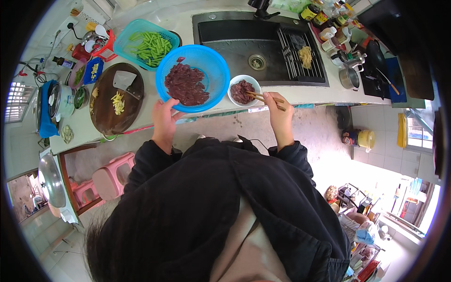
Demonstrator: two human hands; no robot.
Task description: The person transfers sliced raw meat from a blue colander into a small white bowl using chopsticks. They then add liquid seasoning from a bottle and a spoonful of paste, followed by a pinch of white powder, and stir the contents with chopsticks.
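My left hand (165, 118) grips the near-left rim of a blue plastic colander (216, 74). Dark red sliced raw meat (185, 84) lies in the colander, mostly over its left side. Wooden chopsticks (271, 98) are held in my right hand (282, 112). Their tips are in more sliced meat (241, 91) inside a small white bowl (255, 81). That bowl stands just right of the colander, at the counter's front edge. Whether the tips pinch a piece of meat is too small to tell.
Left of the colander lies a round wooden cutting board (107, 97) with a cleaver (125, 81) and cut yellowish strips (118, 103). Behind sits a teal basket (121, 49) of cut green vegetable pieces (153, 47). A dark sink (232, 53) with a drying rack (289, 67) is at the back right.
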